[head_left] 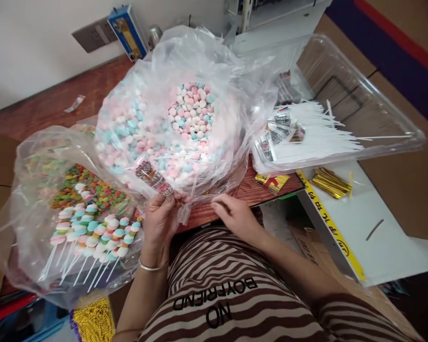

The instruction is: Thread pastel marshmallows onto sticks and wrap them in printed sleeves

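My left hand point(159, 216) pinches a small clear plastic bag with dark and red print point(152, 177), raised in front of the big candy bag. To its right, my right hand point(237, 217) is at the table's front edge, fingers curled with thumb and fingertips together; whatever they hold, if anything, is too small to make out. A large clear bag of pink, blue and white candies point(194, 111) lies just beyond both hands. At the left, several candy skewers on white sticks point(96, 232) rest on an open bag of colourful ring-shaped candies point(89, 185).
A clear plastic tub point(381, 107) at the right holds white sticks point(317, 130) and printed bags point(280, 128). Gold twist ties point(331, 183) lie on a white surface beside the table. A blue box point(127, 32) stands by the wall; gold ties point(92, 320) sit lower left.
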### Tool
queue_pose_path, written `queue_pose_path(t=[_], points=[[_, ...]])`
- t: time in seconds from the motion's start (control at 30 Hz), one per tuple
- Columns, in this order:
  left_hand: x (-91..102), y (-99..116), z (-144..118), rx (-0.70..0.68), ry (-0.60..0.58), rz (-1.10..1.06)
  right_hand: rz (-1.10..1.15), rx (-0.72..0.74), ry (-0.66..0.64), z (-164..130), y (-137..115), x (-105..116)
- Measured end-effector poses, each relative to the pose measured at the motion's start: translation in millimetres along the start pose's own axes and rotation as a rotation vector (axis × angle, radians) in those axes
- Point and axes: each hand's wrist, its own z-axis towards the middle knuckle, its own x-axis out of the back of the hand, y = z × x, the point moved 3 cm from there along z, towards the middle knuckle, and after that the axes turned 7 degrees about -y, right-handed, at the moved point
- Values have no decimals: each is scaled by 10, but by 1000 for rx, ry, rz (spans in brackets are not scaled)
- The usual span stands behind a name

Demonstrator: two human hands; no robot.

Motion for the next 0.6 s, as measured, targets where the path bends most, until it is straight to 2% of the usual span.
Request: queue_pose_path(t=[0.1, 0.17, 0.33, 0.47, 0.53, 0.6], points=[[-55, -11, 23, 22, -12, -3, -386, -100, 288, -223, 317, 341], [-122, -43, 25, 33, -52, 4, -588, -157, 365, -265, 478, 452], [-240, -91, -1, 29, -95, 16, -813, -171, 329, -117, 632, 434], [-157, -17, -16, 36, -83, 141, -952, -107, 303, -115, 569, 409], [-95, 65, -20, 3, -84, 357, -1014, -45, 329, -218, 457, 434], [-72, 156, -26, -95, -88, 724, -1036, 45, 371, -352, 283, 466]])
